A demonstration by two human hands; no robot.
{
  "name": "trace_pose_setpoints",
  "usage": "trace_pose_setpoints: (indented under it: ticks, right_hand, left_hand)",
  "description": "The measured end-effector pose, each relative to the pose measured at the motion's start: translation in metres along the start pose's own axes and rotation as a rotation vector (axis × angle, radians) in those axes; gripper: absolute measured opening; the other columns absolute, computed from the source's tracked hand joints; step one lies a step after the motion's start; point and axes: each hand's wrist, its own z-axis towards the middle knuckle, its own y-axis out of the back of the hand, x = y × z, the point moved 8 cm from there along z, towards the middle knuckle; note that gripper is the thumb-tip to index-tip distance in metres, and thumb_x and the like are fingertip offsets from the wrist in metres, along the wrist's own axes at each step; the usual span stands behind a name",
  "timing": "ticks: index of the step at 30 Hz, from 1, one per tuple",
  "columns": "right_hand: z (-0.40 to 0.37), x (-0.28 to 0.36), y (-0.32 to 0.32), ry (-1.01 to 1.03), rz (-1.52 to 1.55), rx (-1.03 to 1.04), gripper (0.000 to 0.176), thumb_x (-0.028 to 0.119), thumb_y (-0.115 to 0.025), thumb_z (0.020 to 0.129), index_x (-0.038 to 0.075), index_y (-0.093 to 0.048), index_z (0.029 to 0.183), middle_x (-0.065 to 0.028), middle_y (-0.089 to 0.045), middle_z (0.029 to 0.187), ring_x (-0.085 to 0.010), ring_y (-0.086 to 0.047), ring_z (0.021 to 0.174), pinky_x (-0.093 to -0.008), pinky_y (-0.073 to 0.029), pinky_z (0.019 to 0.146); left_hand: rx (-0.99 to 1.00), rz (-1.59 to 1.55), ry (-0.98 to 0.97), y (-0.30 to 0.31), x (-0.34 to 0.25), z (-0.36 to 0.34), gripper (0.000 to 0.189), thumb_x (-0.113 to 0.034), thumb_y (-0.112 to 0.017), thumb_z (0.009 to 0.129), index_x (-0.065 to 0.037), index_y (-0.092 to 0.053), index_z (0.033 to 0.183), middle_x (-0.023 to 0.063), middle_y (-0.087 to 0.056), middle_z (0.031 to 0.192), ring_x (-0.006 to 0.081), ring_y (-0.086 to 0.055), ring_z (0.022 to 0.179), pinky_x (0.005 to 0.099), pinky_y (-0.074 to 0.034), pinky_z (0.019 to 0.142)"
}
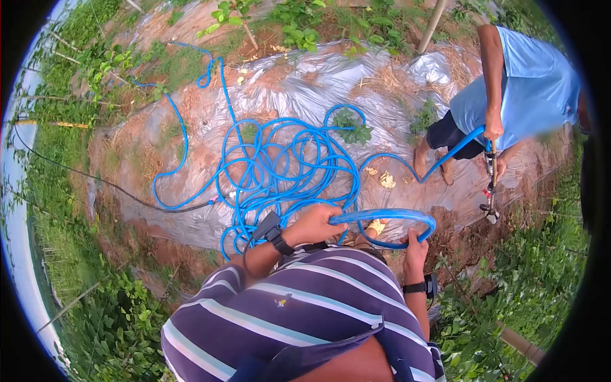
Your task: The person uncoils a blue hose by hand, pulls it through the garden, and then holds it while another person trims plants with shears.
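Observation:
My left hand (313, 224) is closed around a blue hose (382, 214) in front of my striped shirt. From there the hose bends in a loop to my right hand (416, 250), whose fingers close on it near the turn. Beyond my hands, a large tangle of the same hose (286, 162) lies in overlapping coils on the ground. One length of it runs right, up to the hand of another person (492, 124), who also holds a long thin tool (491, 175) with metal fittings.
Silvery plastic sheeting (286, 89), wrinkled and soiled, covers the ground. A dark thin hose (127, 191) comes in from the left. Leafy plants (477, 325) grow at both sides, with wooden stakes (433, 25) among them. The other person in a blue shirt (531, 83) stands at right.

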Motion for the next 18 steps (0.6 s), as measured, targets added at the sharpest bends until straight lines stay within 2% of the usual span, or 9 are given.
trace_pose_setpoints:
  ticks: [3, 5, 7, 9, 11, 13, 14, 15, 18]
  right_hand:
    - [-0.001, 0.006, -0.005, 0.012, -0.017, 0.008, 0.029, 0.016, -0.068, 0.096, 0.010, -0.057, 0.071, 0.0003, -0.058, 0.066, -0.0101, -0.055, 0.061, -0.0289, -0.047, 0.060]
    - [-0.003, 0.009, -0.002, 0.040, -0.066, 0.034, 0.027, 0.016, -0.068, 0.096, 0.009, -0.058, 0.072, 0.0005, -0.057, 0.065, -0.0089, -0.055, 0.061, -0.0282, -0.047, 0.060]
    - [0.001, 0.005, 0.000, 0.080, -0.087, 0.030, 0.026, 0.018, -0.070, 0.094, 0.007, -0.062, 0.072, 0.0007, -0.060, 0.067, -0.0085, -0.055, 0.062, -0.0275, -0.045, 0.059]
    - [0.003, -0.001, 0.004, 0.039, -0.164, 0.023, 0.027, 0.026, -0.072, 0.093, 0.005, -0.067, 0.076, 0.0003, -0.063, 0.070, -0.0080, -0.055, 0.064, -0.0283, -0.043, 0.056]
    - [-0.010, 0.014, -0.001, 0.017, -0.186, -0.023, 0.028, 0.028, -0.072, 0.093, 0.004, -0.068, 0.078, 0.0011, -0.062, 0.070, -0.0080, -0.054, 0.063, -0.0294, -0.043, 0.056]
    - [-0.002, 0.004, 0.002, 0.040, -0.182, 0.012, 0.025, 0.025, -0.069, 0.094, 0.003, -0.070, 0.082, 0.0026, -0.061, 0.071, -0.0065, -0.052, 0.066, -0.0283, -0.043, 0.058]
    - [-0.019, 0.029, -0.004, 0.018, -0.210, 0.001, 0.025, 0.024, -0.069, 0.094, 0.002, -0.070, 0.083, 0.0033, -0.061, 0.071, -0.0065, -0.051, 0.068, -0.0282, -0.043, 0.060]
    - [-0.022, 0.031, -0.006, 0.024, -0.137, -0.008, 0.025, 0.025, -0.070, 0.093, 0.002, -0.071, 0.083, 0.0036, -0.060, 0.071, -0.0068, -0.052, 0.068, -0.0288, -0.043, 0.060]
    - [-0.011, 0.007, 0.005, -0.001, -0.164, -0.024, 0.025, 0.026, -0.070, 0.093, 0.003, -0.071, 0.084, 0.0029, -0.061, 0.071, -0.0069, -0.052, 0.067, -0.0293, -0.043, 0.060]
  left_hand:
    - [0.073, 0.003, 0.048, -0.008, 0.008, 0.003, 0.021, -0.024, -0.072, 0.092, -0.004, -0.071, 0.098, 0.0018, -0.061, 0.073, 0.0076, -0.051, 0.067, 0.0304, -0.042, 0.059]
    - [0.046, -0.103, 0.055, -0.012, 0.017, 0.004, 0.022, -0.023, -0.072, 0.093, -0.002, -0.071, 0.097, -0.0006, -0.063, 0.075, 0.0069, -0.050, 0.068, 0.0292, -0.043, 0.060]
    - [-0.056, -0.223, 0.053, -0.011, 0.010, 0.004, 0.022, -0.022, -0.072, 0.088, -0.003, -0.071, 0.098, 0.0071, -0.065, 0.075, 0.0146, -0.057, 0.067, 0.0332, -0.045, 0.061]
    - [0.046, -0.114, 0.135, -0.005, -0.009, 0.003, 0.023, -0.020, -0.072, 0.089, -0.003, -0.072, 0.104, -0.0003, -0.064, 0.077, 0.0072, -0.053, 0.070, 0.0285, -0.044, 0.062]
    - [0.039, -0.083, 0.158, -0.008, 0.001, 0.002, 0.023, -0.021, -0.072, 0.090, -0.002, -0.072, 0.102, -0.0031, -0.059, 0.073, 0.0045, -0.049, 0.069, 0.0265, -0.042, 0.060]
    - [0.025, -0.031, 0.158, -0.010, 0.028, 0.001, 0.020, -0.020, -0.073, 0.088, -0.002, -0.072, 0.094, -0.0035, -0.056, 0.070, 0.0047, -0.048, 0.068, 0.0267, -0.041, 0.059]
    - [0.007, -0.106, 0.175, -0.010, 0.011, 0.000, 0.020, -0.020, -0.074, 0.086, -0.001, -0.071, 0.091, -0.0037, -0.057, 0.070, 0.0049, -0.048, 0.068, 0.0270, -0.042, 0.059]
    - [0.018, -0.023, 0.188, -0.009, 0.023, 0.000, 0.020, -0.020, -0.074, 0.086, -0.001, -0.071, 0.091, -0.0034, -0.059, 0.071, 0.0052, -0.049, 0.068, 0.0271, -0.043, 0.059]
    - [0.028, -0.077, 0.186, -0.013, 0.012, 0.003, 0.018, -0.018, -0.073, 0.087, -0.001, -0.071, 0.092, -0.0030, -0.063, 0.074, 0.0053, -0.052, 0.069, 0.0263, -0.043, 0.060]
